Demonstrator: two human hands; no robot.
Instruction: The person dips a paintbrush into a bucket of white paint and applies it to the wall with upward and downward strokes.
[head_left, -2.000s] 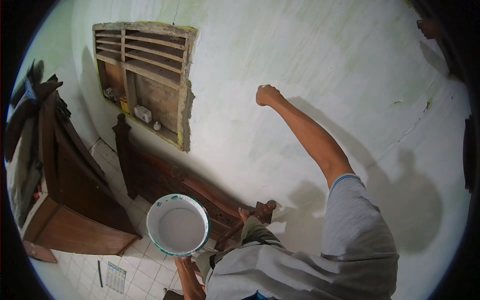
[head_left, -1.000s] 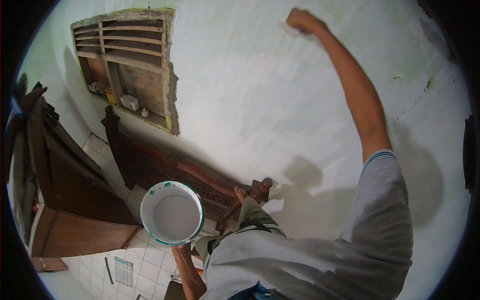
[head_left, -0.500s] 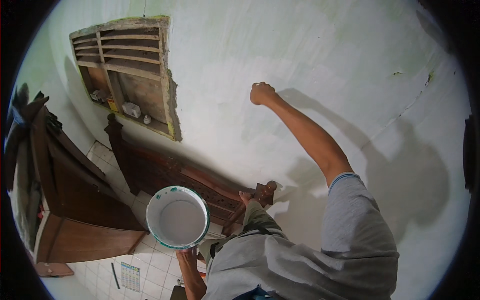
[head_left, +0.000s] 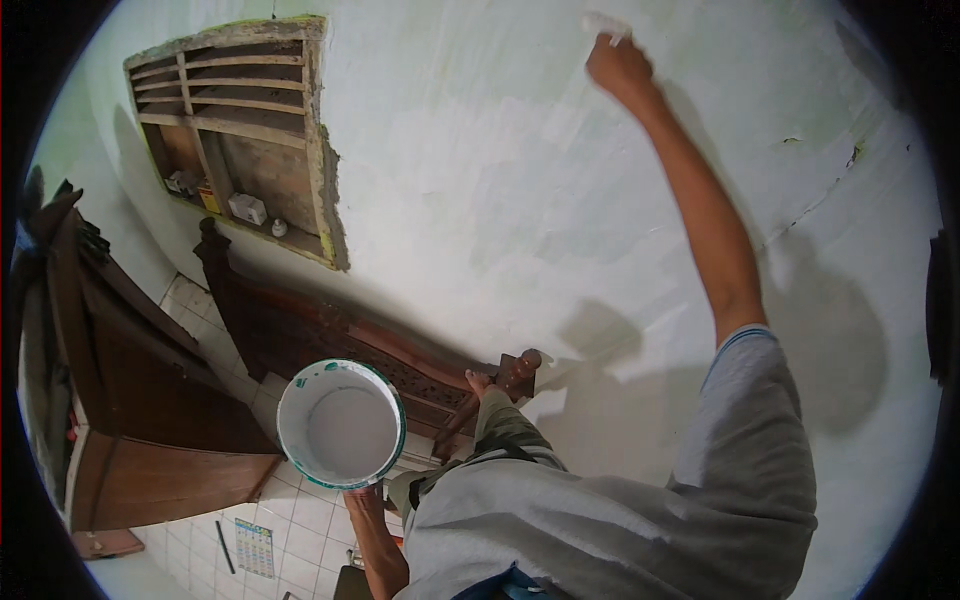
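Note:
High on the pale wall (head_left: 430, 150), my right hand (head_left: 622, 72) is closed around a paintbrush (head_left: 606, 24). Its white head shows beyond my knuckles, close to the wall; the handle is hidden in my fist. Low on the left, my left hand (head_left: 364, 494) supports a white bucket (head_left: 291, 425) with green paint on its rim. The bucket hides most of those fingers. Inside lies whitish-grey paint (head_left: 352, 432).
A wooden-framed wall opening (head_left: 250, 130) holds small boxes and a bottle. Below stands a carved dark wooden bed frame (head_left: 330, 340), where my bare foot (head_left: 480, 381) rests. Brown wooden furniture (head_left: 180, 400) stands left above the tiled floor (head_left: 300, 525). A crack (head_left: 815, 205) runs across the wall.
My right hand has moved up and rightward along the wall, and the brush head now shows. The bucket and my left hand have shifted slightly left and up in the view.

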